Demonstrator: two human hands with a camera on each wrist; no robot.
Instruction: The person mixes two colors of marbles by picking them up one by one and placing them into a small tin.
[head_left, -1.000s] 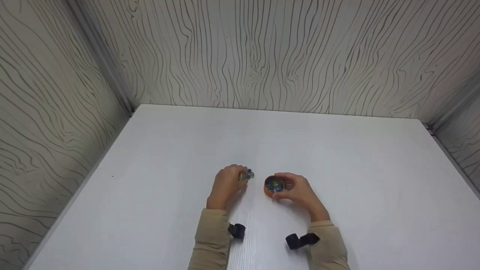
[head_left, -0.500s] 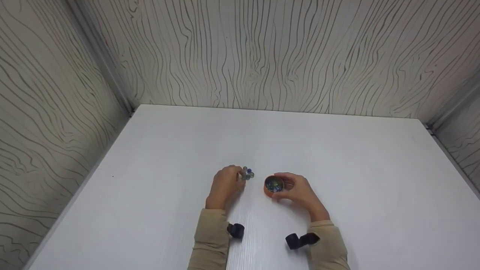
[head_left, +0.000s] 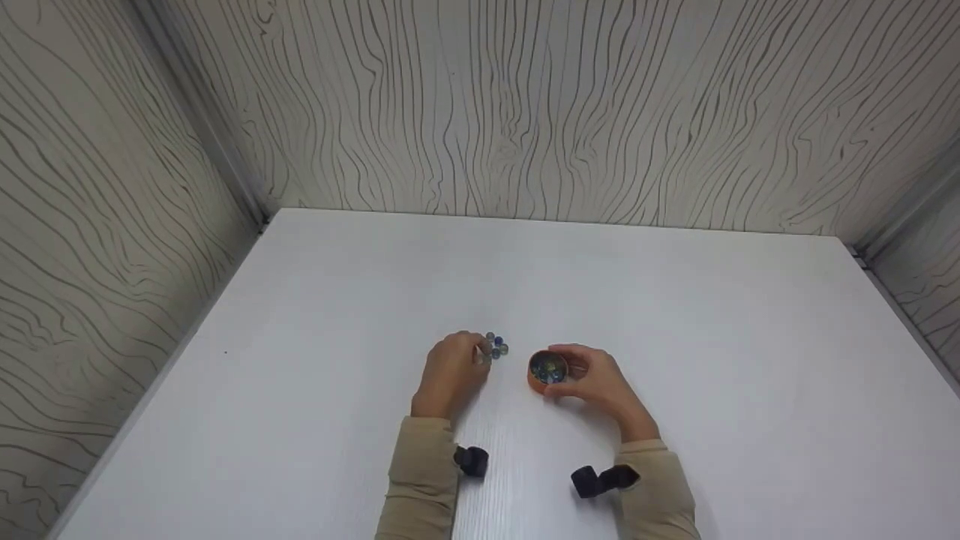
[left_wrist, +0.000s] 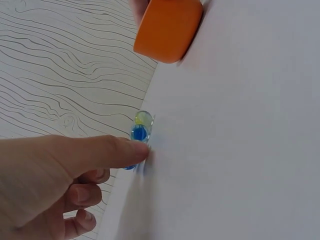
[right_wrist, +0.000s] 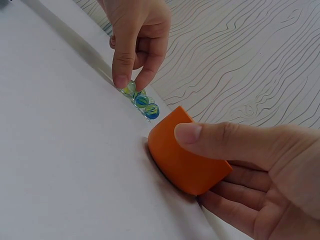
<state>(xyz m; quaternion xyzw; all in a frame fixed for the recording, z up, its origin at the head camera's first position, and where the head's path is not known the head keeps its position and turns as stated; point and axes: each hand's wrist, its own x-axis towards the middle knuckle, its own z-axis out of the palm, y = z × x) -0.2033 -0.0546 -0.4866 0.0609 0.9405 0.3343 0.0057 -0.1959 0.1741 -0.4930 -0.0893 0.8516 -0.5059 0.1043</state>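
Observation:
My left hand is low over the white table, its thumb and forefinger pinching a clear marble with yellow-green inside. Right beside those fingertips sits a small cluster of glass marbles, some clear, some blue. In the left wrist view the thumb hides part of the cluster, and a blue marble shows past it. My right hand grips a small orange cup around its side, thumb on the near wall. Several marbles lie inside the cup, seen through its opening in the head view.
The white table spreads around both hands. Wood-grain patterned panels rise behind it and at the sides. A black wrist camera sits on the left sleeve, another on the right.
My left hand has drawn back slightly to the left, so more marbles in the cluster show. The right hand and the orange cup have stayed in place.

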